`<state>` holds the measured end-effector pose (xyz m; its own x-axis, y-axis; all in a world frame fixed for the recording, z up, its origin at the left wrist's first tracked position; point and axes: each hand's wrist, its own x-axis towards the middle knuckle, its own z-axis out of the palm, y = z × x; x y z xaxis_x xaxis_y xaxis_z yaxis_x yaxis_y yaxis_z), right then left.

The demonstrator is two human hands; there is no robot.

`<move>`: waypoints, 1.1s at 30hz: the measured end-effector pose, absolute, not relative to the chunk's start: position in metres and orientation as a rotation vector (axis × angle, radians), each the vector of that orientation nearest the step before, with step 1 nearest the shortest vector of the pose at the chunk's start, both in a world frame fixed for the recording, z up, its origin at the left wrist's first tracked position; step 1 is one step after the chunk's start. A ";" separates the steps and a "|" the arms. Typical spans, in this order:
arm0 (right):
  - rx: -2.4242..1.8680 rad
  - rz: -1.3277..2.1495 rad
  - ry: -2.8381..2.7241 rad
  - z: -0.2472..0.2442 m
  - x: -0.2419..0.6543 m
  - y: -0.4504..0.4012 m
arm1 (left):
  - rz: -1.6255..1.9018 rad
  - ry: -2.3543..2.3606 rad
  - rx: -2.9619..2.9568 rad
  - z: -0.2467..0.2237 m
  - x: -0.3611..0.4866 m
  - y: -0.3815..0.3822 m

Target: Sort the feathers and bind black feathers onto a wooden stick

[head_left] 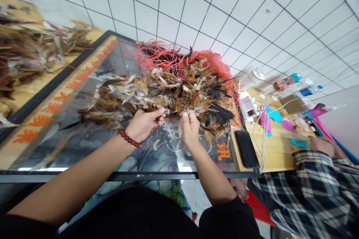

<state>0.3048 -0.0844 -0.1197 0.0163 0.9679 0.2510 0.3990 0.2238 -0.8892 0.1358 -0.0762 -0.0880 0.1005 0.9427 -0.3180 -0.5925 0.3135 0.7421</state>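
Observation:
A long heap of brown, white and black feathers (157, 89) lies on a glass-topped, black-framed table. At its near edge, my left hand (147, 123), with a beaded bracelet (130, 139) on the wrist, pinches a thin pale strand (171, 111). The strand runs toward my right hand (190, 127), whose thumb and fingers are closed together. A small greyish tip pokes up from the right fingers; what it belongs to is too small to make out. Loose white strands (172, 138) lie on the glass between my wrists.
Red string (159, 58) and a red plastic bag (210, 61) sit behind the heap against the tiled wall. More feathers (30, 54) lie at left. To the right are a black phone (246, 149), white cables (263, 134), coloured pieces (273, 115) and a person in a plaid shirt (311, 190).

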 end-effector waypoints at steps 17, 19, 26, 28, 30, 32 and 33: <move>-1.251 0.593 -1.696 -0.112 0.302 -0.090 | 1.550 1.516 1.388 -0.049 0.055 -0.051; -1.233 0.558 -1.729 -0.109 0.302 -0.091 | 1.415 1.696 1.540 -0.044 0.050 -0.048; -1.203 0.489 -1.767 -0.108 0.302 -0.090 | 0.680 1.780 2.130 -0.059 0.095 -0.062; -1.205 0.483 -1.770 -0.109 0.302 -0.089 | 0.358 1.801 2.266 -0.066 0.114 -0.069; -1.214 0.470 -1.768 -0.109 0.303 -0.089 | 0.210 1.778 2.325 -0.070 0.124 -0.070; -1.219 0.458 -1.759 -0.109 0.304 -0.089 | 0.255 1.749 2.329 -0.067 0.122 -0.063; -1.219 0.454 -1.754 -0.109 0.304 -0.089 | 0.324 1.771 2.310 -0.064 0.117 -0.057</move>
<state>0.3040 -0.0889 -0.1089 -0.0843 0.8763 0.4743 0.5359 0.4412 -0.7198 0.1174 -0.0571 -0.0643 0.2530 0.9664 0.0450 0.9197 -0.2546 0.2989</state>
